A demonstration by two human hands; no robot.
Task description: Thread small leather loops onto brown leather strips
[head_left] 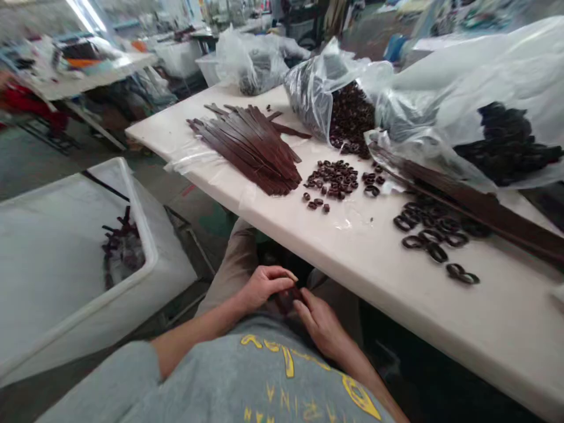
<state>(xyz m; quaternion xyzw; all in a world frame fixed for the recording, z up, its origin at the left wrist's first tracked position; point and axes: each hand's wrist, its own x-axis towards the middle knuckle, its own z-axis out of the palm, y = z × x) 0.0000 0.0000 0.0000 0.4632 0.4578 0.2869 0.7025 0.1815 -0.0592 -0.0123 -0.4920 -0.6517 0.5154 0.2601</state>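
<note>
Low over my lap, my left hand [265, 288] pinches one end of a dark brown leather-like strap [287, 298]. My right hand [321, 320] grips the same strap from the other side, thumb on top. Part of the strap is hidden by the fingers and the shirt. On the white table [282, 226] in front lies a fan of flat dark brown strips [251, 147]. To their right is a pile of small brown loops [335, 178], and farther right are larger dark loops [434, 226].
A clear plastic bag [308, 88] spills small loops at the table's back. Another bag [506, 76] holds black pieces. Long brown strips [480, 205] lie on the right. A large white bin [145, 258] with scraps stands left of my legs. The table's edge runs just beyond my hands.
</note>
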